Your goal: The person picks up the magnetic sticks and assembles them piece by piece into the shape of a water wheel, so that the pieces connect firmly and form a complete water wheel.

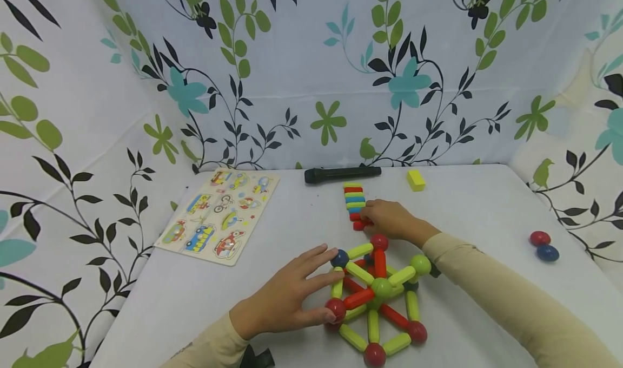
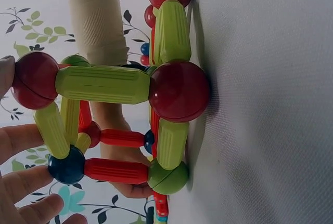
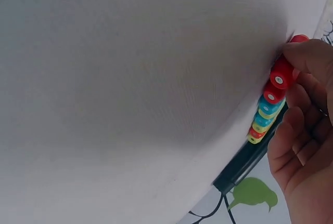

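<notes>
Ball-and-rod frame (image 1: 382, 288): at six o'clock from red rod (image 1: 359, 225).
Left hand (image 1: 287, 295): fingers spread, thumb touching red ball (image 1: 337, 306) at frame's nine o'clock.
Right hand (image 1: 389, 219): nearer, thumb and fingers pinching red rod.
Red rod: six-o'clock end of rod row (image 1: 355, 199), long axis nine-to-three.

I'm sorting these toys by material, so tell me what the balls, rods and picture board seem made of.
Balls: probably hard plastic, glossy, judging by the shine and seam lines.
Rods: likely moulded plastic with a satin look; even lengthwise ridges suggest it.
Picture board: perhaps thin wood, smooth-looking, from its pale tan ground; card stays possible.
</notes>
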`<state>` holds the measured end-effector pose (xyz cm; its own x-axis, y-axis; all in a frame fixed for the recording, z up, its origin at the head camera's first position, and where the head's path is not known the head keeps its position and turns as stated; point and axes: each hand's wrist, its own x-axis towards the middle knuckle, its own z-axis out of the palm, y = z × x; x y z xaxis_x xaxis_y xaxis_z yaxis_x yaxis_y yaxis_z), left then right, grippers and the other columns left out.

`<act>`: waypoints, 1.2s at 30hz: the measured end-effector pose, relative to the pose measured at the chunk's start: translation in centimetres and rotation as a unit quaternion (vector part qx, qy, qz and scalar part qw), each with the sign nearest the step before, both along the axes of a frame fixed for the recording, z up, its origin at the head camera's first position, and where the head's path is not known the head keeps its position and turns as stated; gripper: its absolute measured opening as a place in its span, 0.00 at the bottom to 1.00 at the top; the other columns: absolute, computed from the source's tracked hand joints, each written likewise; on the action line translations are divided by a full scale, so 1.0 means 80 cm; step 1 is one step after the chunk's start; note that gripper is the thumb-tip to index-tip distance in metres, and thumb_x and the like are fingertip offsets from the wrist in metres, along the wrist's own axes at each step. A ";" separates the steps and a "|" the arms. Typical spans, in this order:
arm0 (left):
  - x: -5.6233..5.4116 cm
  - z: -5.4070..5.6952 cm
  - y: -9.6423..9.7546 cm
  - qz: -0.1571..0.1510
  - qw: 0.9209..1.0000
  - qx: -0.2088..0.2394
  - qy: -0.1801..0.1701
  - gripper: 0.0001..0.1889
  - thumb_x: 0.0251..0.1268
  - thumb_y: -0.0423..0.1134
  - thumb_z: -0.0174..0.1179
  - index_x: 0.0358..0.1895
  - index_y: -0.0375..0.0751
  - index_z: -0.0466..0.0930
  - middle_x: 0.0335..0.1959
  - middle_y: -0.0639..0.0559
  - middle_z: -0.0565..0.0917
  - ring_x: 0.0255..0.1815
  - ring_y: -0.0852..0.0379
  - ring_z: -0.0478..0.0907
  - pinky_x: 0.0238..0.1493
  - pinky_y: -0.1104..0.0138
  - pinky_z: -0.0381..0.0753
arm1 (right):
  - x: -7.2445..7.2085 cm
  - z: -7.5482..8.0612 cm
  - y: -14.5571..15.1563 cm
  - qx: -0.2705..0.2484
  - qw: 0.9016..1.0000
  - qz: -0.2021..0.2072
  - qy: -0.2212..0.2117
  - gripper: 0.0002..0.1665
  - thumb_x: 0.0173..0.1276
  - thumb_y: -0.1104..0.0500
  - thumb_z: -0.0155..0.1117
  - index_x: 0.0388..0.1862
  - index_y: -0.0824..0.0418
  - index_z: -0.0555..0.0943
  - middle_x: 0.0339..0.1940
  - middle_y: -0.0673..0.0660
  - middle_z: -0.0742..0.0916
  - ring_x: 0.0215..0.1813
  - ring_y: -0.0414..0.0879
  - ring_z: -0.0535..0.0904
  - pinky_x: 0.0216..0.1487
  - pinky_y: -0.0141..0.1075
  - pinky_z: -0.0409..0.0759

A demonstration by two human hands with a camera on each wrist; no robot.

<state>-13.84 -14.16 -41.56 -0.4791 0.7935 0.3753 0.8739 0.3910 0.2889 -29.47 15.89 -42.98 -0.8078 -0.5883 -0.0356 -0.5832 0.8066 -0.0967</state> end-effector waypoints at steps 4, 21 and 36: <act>-0.001 0.000 0.001 -0.002 1.000 -0.002 -0.002 0.31 0.73 0.62 0.57 0.74 0.56 0.70 0.81 0.50 0.59 0.81 0.48 0.55 0.71 0.49 0.70 | 0.008 0.016 0.021 -0.047 0.998 -0.031 -0.020 0.13 0.65 0.51 0.74 0.45 0.54 0.86 0.35 0.48 0.82 0.39 0.43 0.76 0.39 0.36 0.80; 0.001 0.002 0.000 0.004 0.999 0.006 -0.035 0.32 0.72 0.64 0.55 0.74 0.57 0.70 0.81 0.53 0.58 0.82 0.48 0.54 0.72 0.48 0.68 | 0.116 0.100 0.074 -0.261 0.937 -0.090 -0.214 0.13 0.70 0.55 0.67 0.50 0.59 0.84 0.35 0.50 0.87 0.39 0.47 0.80 0.43 0.37 0.82; -0.002 0.000 0.002 0.002 0.999 0.007 -0.034 0.32 0.73 0.65 0.53 0.74 0.57 0.70 0.82 0.54 0.58 0.83 0.51 0.51 0.73 0.49 0.67 | 0.139 0.096 0.075 -0.227 0.944 -0.056 -0.232 0.14 0.68 0.55 0.69 0.51 0.57 0.85 0.30 0.47 0.85 0.35 0.45 0.79 0.36 0.34 0.82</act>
<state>-13.96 -13.99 -41.53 -0.5066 0.7869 0.3525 0.8506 0.3891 0.3537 -18.38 21.86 -35.33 -0.8258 -0.5391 -0.1656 -0.3057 0.6747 -0.6718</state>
